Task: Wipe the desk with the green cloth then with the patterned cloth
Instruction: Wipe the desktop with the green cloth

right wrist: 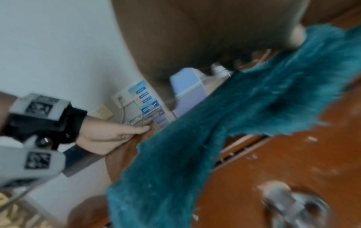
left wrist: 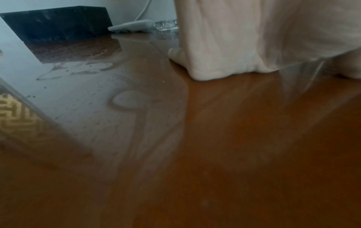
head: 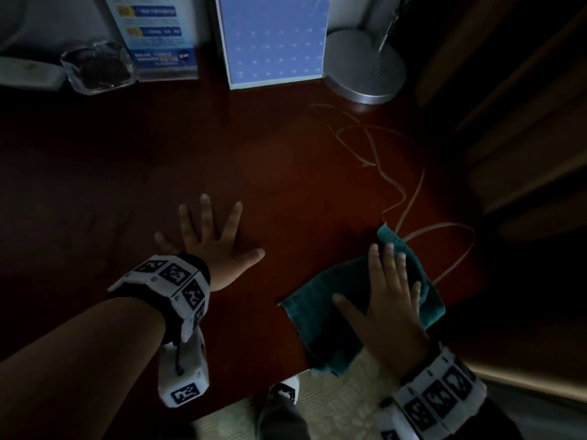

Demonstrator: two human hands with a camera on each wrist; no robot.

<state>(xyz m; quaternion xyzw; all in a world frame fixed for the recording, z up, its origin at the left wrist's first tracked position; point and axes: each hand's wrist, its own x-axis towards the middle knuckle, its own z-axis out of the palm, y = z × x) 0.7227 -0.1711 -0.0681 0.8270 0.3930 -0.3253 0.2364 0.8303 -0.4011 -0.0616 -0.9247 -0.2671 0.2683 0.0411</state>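
The head view is dim, so colours and small things are hard to read. The right hand (head: 389, 300) lies flat with straight fingers on the green cloth (head: 320, 315), its grip wide and pressing rather than pinching; the cloth sits at about 5 o'clock on the reddish-brown bench (head: 190, 147), with one corner hanging over the near edge. The left hand (head: 211, 239) rests palm down at about 7 o'clock, fingers spread wide, holding nothing. A thin pale cord (head: 397, 185) loops across the bench from 1 o'clock down to the cloth, where its end is hidden under the fabric. Along the far edge stand a glass dish (head: 98, 68) at 11 o'clock, a blue printed card (head: 152, 36), a pale blue box (head: 273, 39) at 12 o'clock and a round metal lamp base (head: 365, 68) at 1 o'clock, their tops cut off by the frame. The right wrist view is blurred; the cloth (right wrist: 224, 123) fills its middle. The left wrist view shows mostly the palm, close up and washed out, over the glossy bench (left wrist: 215, 154). The patterned cloth cannot be made out in any view.
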